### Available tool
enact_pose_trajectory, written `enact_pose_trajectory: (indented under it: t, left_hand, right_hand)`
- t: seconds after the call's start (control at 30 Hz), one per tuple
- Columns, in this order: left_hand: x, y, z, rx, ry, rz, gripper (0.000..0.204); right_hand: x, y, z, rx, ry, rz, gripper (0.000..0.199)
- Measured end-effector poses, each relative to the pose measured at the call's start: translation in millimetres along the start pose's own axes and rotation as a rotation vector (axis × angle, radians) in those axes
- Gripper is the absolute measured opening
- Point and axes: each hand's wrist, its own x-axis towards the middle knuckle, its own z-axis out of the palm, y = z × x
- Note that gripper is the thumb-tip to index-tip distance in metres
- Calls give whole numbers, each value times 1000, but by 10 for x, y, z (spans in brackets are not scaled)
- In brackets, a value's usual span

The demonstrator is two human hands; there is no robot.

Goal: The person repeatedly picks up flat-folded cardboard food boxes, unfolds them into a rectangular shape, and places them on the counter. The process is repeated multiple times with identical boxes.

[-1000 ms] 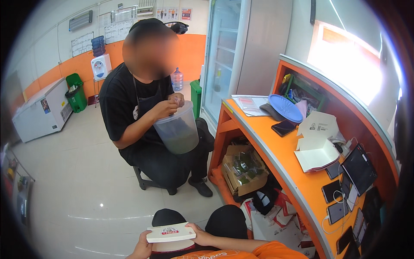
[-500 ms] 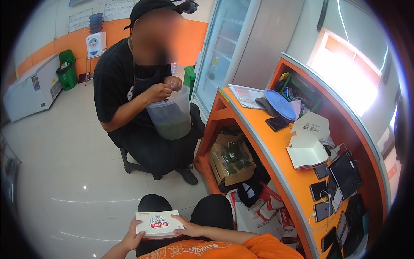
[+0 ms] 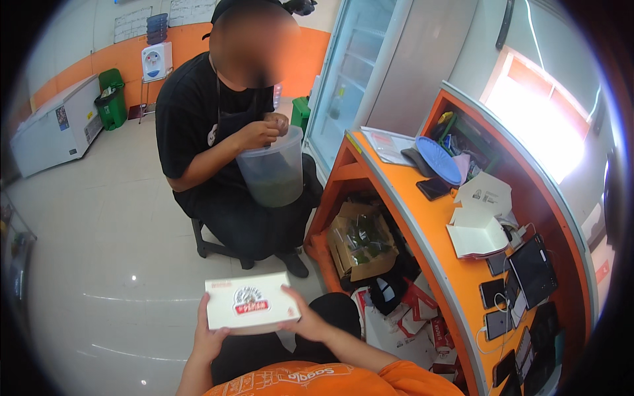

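Between my two hands is a closed white cardboard food box (image 3: 224, 309) with a red and dark logo on its lid. My left hand (image 3: 209, 330) grips its left end, thumb along the near edge. At the right end my right hand (image 3: 306, 319) holds it, fingers on the side and partly hidden beneath. The box is raised above my dark-trousered lap, its top tilted toward me.
A co-worker in black sits ahead on a stool (image 3: 211, 245), both hands over a translucent bucket (image 3: 274, 173). On my right stands an orange counter (image 3: 401, 191) with phones, a tablet (image 3: 532, 269) and an open box (image 3: 481, 232). Below it are a carton (image 3: 370, 267) and crumpled boxes.
Both my hands have lifted the box up off my lap, and it appears larger and nearer. The view has shifted slightly. The co-worker's hands have lowered a little over the bucket.
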Motion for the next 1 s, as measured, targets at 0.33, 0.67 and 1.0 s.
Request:
enact_pose_trajectory:
  t: [0.33,0.67,1.0]
  left_hand:
    - [501,713,407,-106,-330,305,83]
    - [307,982,853,-205,-62,385,72]
    - [320,1357,1137,460,-56,705,77]
  right_hand:
    - [-269,-910,-668,282,245,-295,64]
    - [-485,-897,-738,493,252,-340,26]
    - [-480,-1286,-539,-409,413,-459,94]
